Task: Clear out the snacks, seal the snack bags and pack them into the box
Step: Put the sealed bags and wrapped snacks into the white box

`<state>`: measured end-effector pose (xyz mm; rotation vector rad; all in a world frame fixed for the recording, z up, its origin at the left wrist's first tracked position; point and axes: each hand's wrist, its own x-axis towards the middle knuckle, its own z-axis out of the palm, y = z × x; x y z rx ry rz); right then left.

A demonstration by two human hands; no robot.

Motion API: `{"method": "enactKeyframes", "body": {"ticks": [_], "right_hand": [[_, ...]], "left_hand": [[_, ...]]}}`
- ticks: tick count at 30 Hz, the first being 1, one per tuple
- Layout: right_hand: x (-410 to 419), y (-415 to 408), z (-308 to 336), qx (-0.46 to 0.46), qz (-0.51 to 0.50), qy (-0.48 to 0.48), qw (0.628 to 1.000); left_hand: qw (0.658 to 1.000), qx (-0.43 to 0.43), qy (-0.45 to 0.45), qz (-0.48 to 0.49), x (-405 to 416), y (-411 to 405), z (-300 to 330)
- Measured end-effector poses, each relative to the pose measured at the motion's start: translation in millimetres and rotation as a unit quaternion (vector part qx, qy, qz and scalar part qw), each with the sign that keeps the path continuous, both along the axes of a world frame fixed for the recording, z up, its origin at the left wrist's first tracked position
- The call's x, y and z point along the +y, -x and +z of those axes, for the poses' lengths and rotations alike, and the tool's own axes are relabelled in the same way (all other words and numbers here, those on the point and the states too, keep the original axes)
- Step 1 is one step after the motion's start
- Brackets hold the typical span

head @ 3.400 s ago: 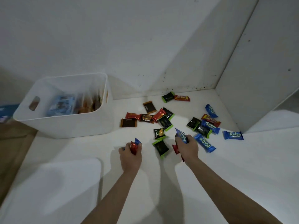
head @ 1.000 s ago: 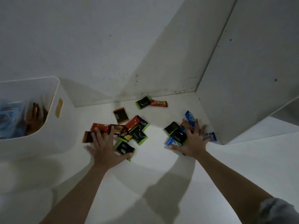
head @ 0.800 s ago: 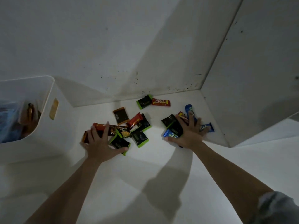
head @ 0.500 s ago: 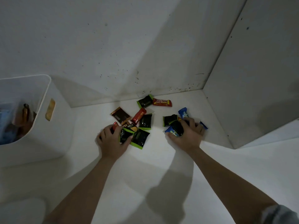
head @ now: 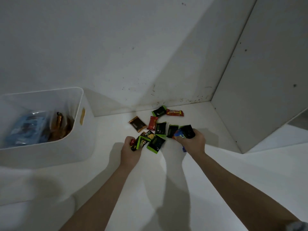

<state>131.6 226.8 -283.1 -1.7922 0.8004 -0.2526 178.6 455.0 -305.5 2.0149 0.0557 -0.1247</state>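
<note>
Snack packets (head: pixel 160 129) lie scattered on the white desk (head: pixel 166 189) near the corner. Left hand (head: pixel 130 151) grips red and green-edged packets; right hand (head: pixel 191 141) clutches black and blue packets. White box (head: pixel 50 154), at left, contains filled bags (head: pixel 33 129).
</note>
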Motion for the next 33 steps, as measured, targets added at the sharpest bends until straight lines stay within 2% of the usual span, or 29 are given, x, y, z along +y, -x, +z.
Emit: {"method": "enactKeyframes", "body": {"ticks": [4, 7, 10, 14, 16, 19, 23, 29, 33], "right_hand": [[43.3, -1.4, 58.2, -0.041, -0.015, -0.127, 0.991], [89.1, -10.2, 109.9, -0.092, 0.023, -0.235, 0.967], [142.1, -26.4, 159.0, -0.115, 0.084, -0.277, 0.950], [217.4, -54.7, 205.0, -0.106, 0.170, -0.345, 0.917], [253.4, -69.2, 211.7, -0.068, 0.192, -0.365, 0.908], [300.3, -88.4, 205.7, 0.000, 0.191, -0.390, 0.901], [338.4, -108.3, 187.1, 0.005, 0.164, -0.354, 0.921], [353.9, -128.0, 168.5, 0.040, 0.198, -0.139, 0.970], [356.6, -125.0, 169.8, 0.022, 0.216, -0.088, 0.972]], "left_hand": [[0.998, -0.019, 0.060, 0.008, 13.1, 9.9, 51.5], [0.992, -0.024, 0.125, 0.025, 37.2, 9.7, 106.3], [0.982, -0.027, 0.182, 0.033, 79.2, 3.3, 163.4], [0.977, -0.033, 0.173, 0.119, 156.1, -16.2, 216.0], [0.974, 0.007, 0.160, 0.163, 193.2, -29.5, 225.1], [0.977, 0.086, 0.118, 0.157, 229.0, -42.2, 222.7], [0.981, 0.107, 0.113, 0.117, 243.8, -51.4, 207.5], [0.971, 0.186, 0.091, 0.118, 249.9, -63.5, 203.3], [0.946, 0.265, 0.133, 0.132, 255.9, -67.7, 209.2]]}}
